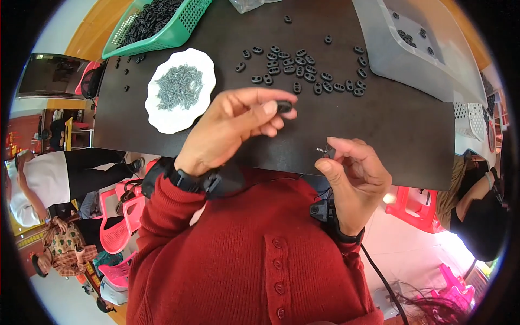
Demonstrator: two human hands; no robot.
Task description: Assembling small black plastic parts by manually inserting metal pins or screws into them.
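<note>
Above the tabletop (pixel 406 127), clock centred on the view: my left hand (pixel 215 134) at 10 o'clock, wrist bent, fingers directed toward 2 o'clock. I pinch a black oval piece (pixel 284 107) between thumb and forefinger, clear of the surface; my other fingers curl loosely beneath. My right hand (pixel 362 181), just past 3 o'clock, reaches toward 11 with thumb and forefinger pinching a small screw (pixel 322 150); its threaded end points toward 9 to 10. Piece and screw are apart.

Obscured: my left fingertips cover part of the black oval piece. A small dark bit beside the screw, between my right fingers, I cannot identify. A clear plastic bag (pixel 250 4) at 12 o'clock is cut off by the upper edge.

Containers: white scalloped plate (pixel 153 103) at 10 to 11 o'clock, heaped with small metal screws (pixel 181 86). Green basket (pixel 172 37) at 11, cut off above, piled with black pieces (pixel 149 23). Translucent bin (pixel 389 57) at 2, a few dark pieces (pixel 405 39) inside. Loose two-holed pieces (pixel 300 70) lie scattered at 1 o'clock.
</note>
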